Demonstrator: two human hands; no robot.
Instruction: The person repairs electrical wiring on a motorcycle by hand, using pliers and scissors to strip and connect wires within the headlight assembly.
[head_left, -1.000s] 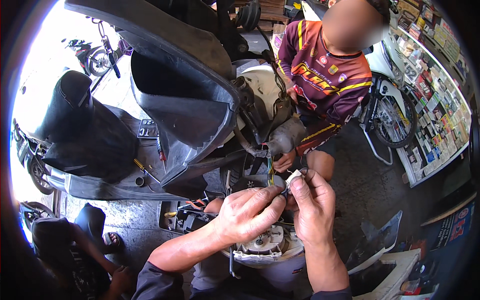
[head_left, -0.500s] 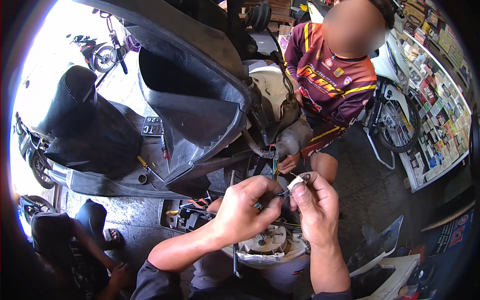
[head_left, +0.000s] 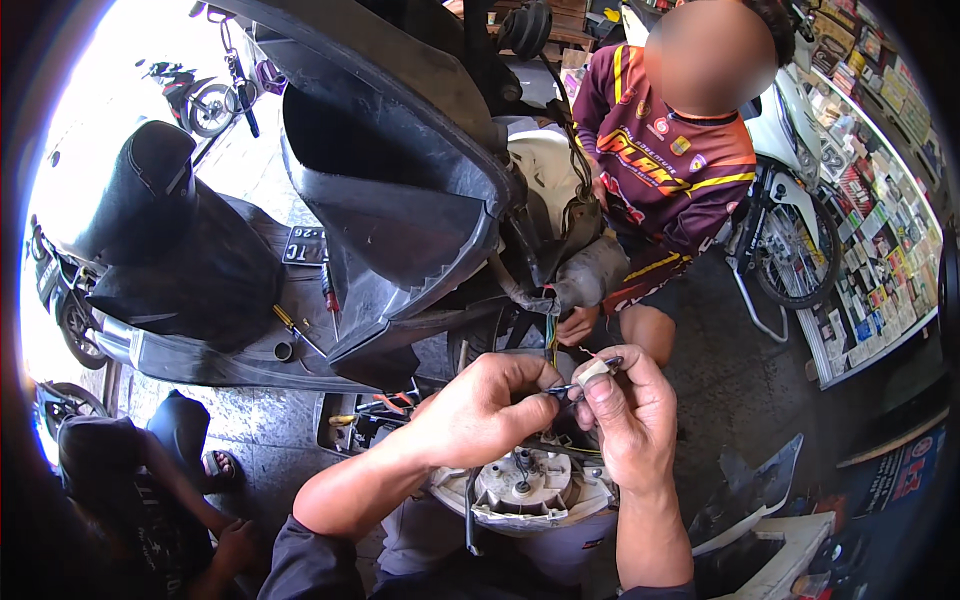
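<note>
Between finger and thumb of my right hand [head_left: 640, 425] sits a small white wire connector [head_left: 593, 372]. My left hand [head_left: 485, 415] is closed in a pinch on the dark wires [head_left: 568, 388] that run to the connector. Below both hands a white headlight housing [head_left: 525, 488] rests across my lap. Colored wires [head_left: 551, 335] hang from the scooter's front, just beyond my hands. My fingers partly hide the connector and the wire ends.
A black scooter [head_left: 400, 235] fills the middle, with screwdrivers [head_left: 330, 292] on its footboard. A tray of tools [head_left: 335, 425] lies left of my hands. One person [head_left: 660, 150] crouches opposite; another [head_left: 130, 500] sits lower left. A white panel [head_left: 790, 550] stands lower right.
My left hand has turned slightly and its fingers have shifted along the wires. The connector has tilted a little in my right hand. More of the headlight housing shows below.
</note>
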